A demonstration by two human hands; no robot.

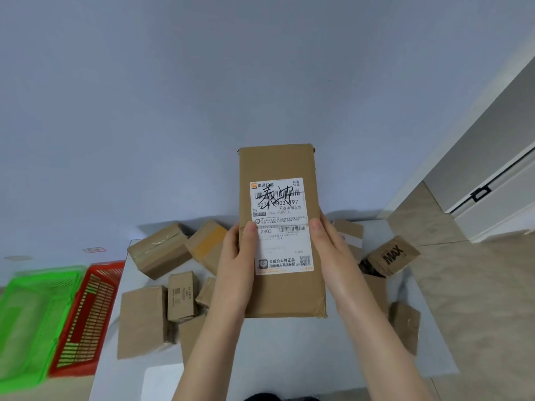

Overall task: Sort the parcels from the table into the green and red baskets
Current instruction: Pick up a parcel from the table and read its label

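I hold a long brown cardboard parcel (278, 163) upright above the table, its white shipping label (282, 204) facing me with black handwriting across the barcode. My left hand (237, 259) grips its left edge, thumb on the label. My right hand (330, 250) grips its right edge, thumb on the label too. Several more brown parcels lie on the white table (289, 351), such as a taped box (159, 250) at the back left and a flat one (142, 322) near the left edge. The green basket (31, 322) and the red basket (86, 319) stand on the floor to the left.
A dark-printed box marked MAX (393, 256) sits at the table's right back corner, and a small parcel (405, 325) lies by the right edge. A pale wall rises behind the table. Tiled floor (477, 299) and a white door frame lie to the right.
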